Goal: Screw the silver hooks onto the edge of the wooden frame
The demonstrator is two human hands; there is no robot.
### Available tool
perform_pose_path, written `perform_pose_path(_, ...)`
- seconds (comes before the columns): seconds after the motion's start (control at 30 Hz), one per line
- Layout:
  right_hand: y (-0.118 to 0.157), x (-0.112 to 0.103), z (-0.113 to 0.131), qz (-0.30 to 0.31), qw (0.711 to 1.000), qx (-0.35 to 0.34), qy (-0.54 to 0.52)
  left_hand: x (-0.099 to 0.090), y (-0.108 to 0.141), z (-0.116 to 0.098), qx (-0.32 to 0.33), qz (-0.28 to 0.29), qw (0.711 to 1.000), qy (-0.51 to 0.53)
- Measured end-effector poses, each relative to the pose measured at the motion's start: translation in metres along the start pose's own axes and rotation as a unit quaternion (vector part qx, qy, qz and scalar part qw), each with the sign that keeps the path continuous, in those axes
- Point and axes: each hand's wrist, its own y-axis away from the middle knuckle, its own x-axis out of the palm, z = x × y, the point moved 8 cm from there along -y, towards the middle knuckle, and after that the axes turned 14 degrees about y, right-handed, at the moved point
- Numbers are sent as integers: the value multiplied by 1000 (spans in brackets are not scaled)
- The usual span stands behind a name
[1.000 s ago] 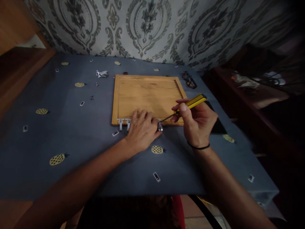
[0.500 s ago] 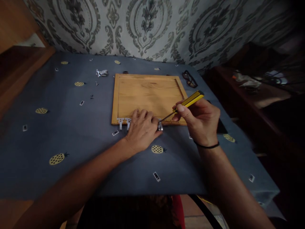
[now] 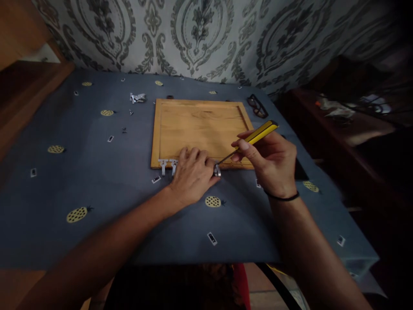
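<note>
A wooden cabinet door panel lies flat, with metal hinges along its near edge. My left hand rests across that edge, fingertips on the wood. Its thumb and forefinger grip a hinge, partly hidden by the hand. My right hand, a black band at its wrist, is closed around a yellow and black screwdriver. The screwdriver slants down to the left, its tip at the gripped hinge. Whether a screw sits under the tip I cannot tell.
A loose hinge and small screws lie left of the panel on the blue tablecloth. Eyeglasses lie at the back right. A dark flat object is partly behind my right hand. Wooden furniture stands at the left.
My right hand and the screwdriver handle have shifted slightly, while the tip stays at the hinge. My left hand and the panel hold still.
</note>
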Motion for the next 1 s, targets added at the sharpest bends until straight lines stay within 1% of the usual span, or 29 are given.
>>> perform_pose_path(0.2, 1, -1, -2, -4, 1000, -4, 7, 1, 0, 1, -8, 13, 1000, 1)
perform_pose_path(0.53, 1, 3, 1, 2, 1000, -14, 16, 1, 0, 0, -7, 13, 1000, 4)
perform_pose_path(0.73, 2, 2, 2, 39, 999, 0, 5, 1, 0, 0, -4, 2, 1000, -2)
perform_pose_path(0.83, 3, 3, 5, 59, 998, -10, 11, 0, 0, -1, 3, -4, 1000, -2)
perform_pose_path(0.9, 3, 4, 7, 54, 998, -24, 20, 0, 0, -1, 1, -1, 1000, 0)
perform_pose_path(1.0, 5, 4, 9, 17, 998, -39, 40, 1, 0, 0, -8, 10, 1000, 0)
